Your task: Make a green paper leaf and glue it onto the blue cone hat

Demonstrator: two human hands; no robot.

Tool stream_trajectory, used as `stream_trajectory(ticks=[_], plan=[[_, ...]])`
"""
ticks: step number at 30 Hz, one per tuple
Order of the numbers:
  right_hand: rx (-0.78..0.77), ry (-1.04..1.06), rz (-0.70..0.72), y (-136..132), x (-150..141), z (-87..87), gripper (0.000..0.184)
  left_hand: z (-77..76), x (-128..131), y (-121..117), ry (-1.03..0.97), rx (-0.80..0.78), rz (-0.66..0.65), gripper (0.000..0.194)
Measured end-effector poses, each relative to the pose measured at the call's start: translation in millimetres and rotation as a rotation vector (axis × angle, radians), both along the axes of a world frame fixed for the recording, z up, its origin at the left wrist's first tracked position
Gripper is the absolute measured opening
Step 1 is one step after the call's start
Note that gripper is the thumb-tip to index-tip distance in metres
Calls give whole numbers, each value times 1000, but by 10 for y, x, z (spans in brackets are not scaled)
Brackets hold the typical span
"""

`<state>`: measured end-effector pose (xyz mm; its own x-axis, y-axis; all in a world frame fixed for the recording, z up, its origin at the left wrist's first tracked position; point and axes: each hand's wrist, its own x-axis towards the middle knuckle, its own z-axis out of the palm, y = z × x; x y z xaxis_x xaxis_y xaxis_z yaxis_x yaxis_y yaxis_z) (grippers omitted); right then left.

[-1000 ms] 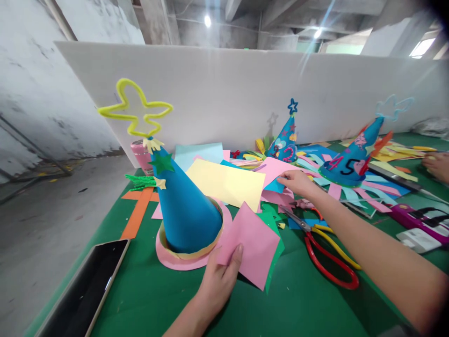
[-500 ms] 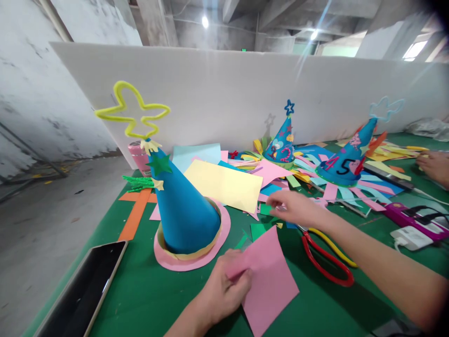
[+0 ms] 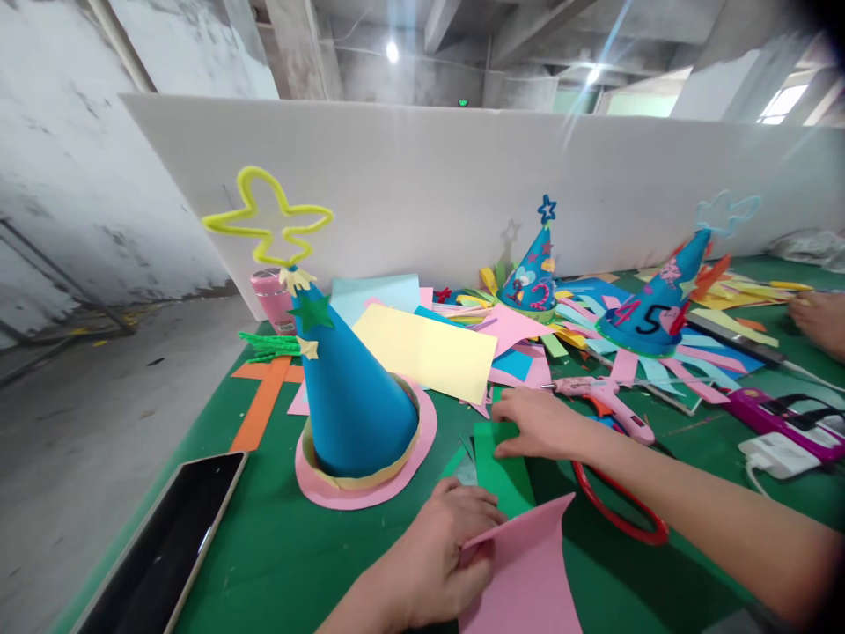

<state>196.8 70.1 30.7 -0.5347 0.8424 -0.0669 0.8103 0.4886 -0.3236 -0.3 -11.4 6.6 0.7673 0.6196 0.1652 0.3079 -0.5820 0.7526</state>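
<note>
My left hand (image 3: 439,550) is closed on a pink sheet of paper (image 3: 528,572), thumb on top, near the front of the table. Just beyond it, my right hand (image 3: 541,423) has its fingers bent onto a strip of green paper (image 3: 498,467) and pinches its upper part; the fingertips are partly hidden. Red-handled scissors (image 3: 624,511) lie partly beneath my right forearm. To the left stands a blue cone hat (image 3: 356,396) with a pink brim, a green star and a yellow pipe-cleaner shape (image 3: 268,220) on its tip.
A phone (image 3: 165,537) lies at the left table edge. Behind my right hand is a pink glue gun (image 3: 607,401). Two decorated blue hats (image 3: 528,273) stand farther back among paper scraps. At right are a purple power strip (image 3: 785,423) and another person's hand (image 3: 819,321).
My right hand has come down and nearer onto the green paper, more of which now shows. My left hand has shifted right and lower with the pink sheet, which now bends. The glue gun is uncovered.
</note>
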Motion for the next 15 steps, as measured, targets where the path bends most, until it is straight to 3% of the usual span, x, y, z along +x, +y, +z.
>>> stream_trajectory(ticks=[2, 5, 8, 12, 15], plan=[[-19, 114, 15, -5, 25, 63, 13, 3, -1, 4, -17, 3, 4, 22], [-38, 329, -3, -3, 121, 170, 9, -2, -15, -4, -121, 21, 58, 18], [102, 621, -222, 10, 257, 204, 13, -29, -30, -20, -229, -23, 260, 18], [385, 1099, -648, 5, 296, 43, 21, -38, 12, -19, -372, -398, 614, 20], [390, 1376, -763, -15, 170, -133, 25, -6, 89, 23, -477, -612, 750, 21]])
